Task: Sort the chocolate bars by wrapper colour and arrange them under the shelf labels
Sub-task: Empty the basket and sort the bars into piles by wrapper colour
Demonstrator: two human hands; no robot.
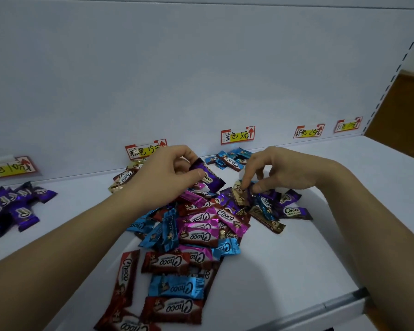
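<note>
A mixed heap of chocolate bars [196,225] in red, blue, pink, purple and gold wrappers lies mid-shelf. My left hand [167,173] grips a purple bar [207,174] lifted above the heap's far side. My right hand [273,170] reaches down with forefinger and thumb pinching at a gold bar [239,194] on the heap's right part. Sorted purple bars [12,206] lie at the left under a label [11,167]. Gold bars [126,175] sit under the second label [145,149]. Blue bars [230,158] sit under the third label [238,134].
Two more labels [308,131] [348,124] hang on the back wall at the right, with bare shelf [344,163] below them. The shelf's front edge rail [332,304] runs at the lower right. A slotted upright [397,65] borders the right side.
</note>
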